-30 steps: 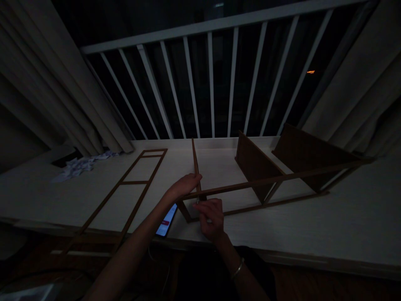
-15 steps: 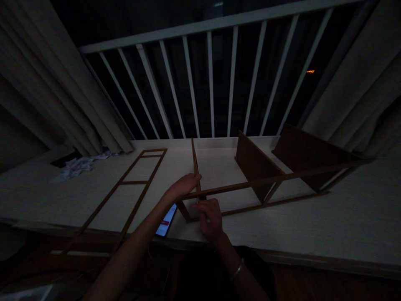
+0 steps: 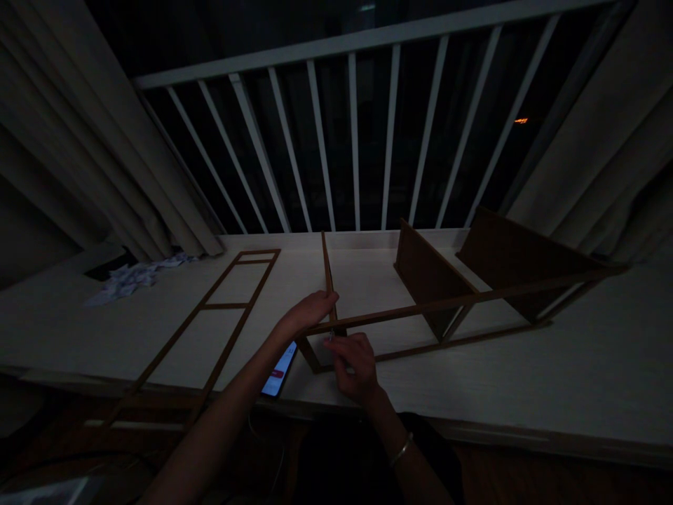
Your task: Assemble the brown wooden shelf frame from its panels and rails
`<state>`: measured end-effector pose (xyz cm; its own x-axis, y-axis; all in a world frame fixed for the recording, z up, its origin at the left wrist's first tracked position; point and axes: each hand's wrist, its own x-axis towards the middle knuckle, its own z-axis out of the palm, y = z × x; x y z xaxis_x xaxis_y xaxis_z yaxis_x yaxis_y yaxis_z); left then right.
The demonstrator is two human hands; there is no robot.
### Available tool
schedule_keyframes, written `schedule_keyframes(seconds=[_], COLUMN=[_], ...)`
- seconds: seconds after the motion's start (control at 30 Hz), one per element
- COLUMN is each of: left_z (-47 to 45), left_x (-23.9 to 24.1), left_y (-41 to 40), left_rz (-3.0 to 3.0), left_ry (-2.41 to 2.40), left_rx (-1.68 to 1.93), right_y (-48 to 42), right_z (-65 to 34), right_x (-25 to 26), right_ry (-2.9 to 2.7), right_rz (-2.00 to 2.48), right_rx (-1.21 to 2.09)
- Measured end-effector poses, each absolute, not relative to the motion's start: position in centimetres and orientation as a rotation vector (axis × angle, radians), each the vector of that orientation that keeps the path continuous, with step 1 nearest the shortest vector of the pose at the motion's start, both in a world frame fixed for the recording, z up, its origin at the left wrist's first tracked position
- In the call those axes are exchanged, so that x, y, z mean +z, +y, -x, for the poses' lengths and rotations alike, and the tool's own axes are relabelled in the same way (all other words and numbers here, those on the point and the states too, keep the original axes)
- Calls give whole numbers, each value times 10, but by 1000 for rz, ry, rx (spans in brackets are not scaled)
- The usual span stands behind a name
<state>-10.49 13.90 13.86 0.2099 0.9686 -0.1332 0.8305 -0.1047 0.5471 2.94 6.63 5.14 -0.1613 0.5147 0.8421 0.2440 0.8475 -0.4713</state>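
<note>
A brown wooden shelf unit (image 3: 442,306) lies on its side, with shelf boards (image 3: 434,273) standing up from its side frame. My left hand (image 3: 311,310) is closed around the thin end board (image 3: 327,263) at the unit's left end. Just below, my right hand (image 3: 355,361) pinches something small and shiny against the corner where that board meets the frame. Darkness and the fingers hide what it is. A second ladder-like wooden frame (image 3: 226,306) lies flat to the left, apart from both hands.
A lit phone (image 3: 280,369) lies by my left forearm, near the front edge of the pale platform (image 3: 526,379). Crumpled paper or plastic (image 3: 129,279) sits at the far left. White railings (image 3: 353,140) stand behind, between curtains (image 3: 105,140).
My right hand has shifted very slightly at the corner, and a little more of the small shiny thing shows. My left hand and the shelf unit stay in place.
</note>
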Motion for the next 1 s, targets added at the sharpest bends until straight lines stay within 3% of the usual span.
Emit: schedule_keyframes(seconds=[1.0], left_z=[107], left_x=[137], left_y=[139], left_rz=[-1985], left_ry=[1646], left_rx=[336], right_y=[68], right_z=[-27], right_x=[46], right_ry=[-1554], right_rz=[610], right_rx=[238])
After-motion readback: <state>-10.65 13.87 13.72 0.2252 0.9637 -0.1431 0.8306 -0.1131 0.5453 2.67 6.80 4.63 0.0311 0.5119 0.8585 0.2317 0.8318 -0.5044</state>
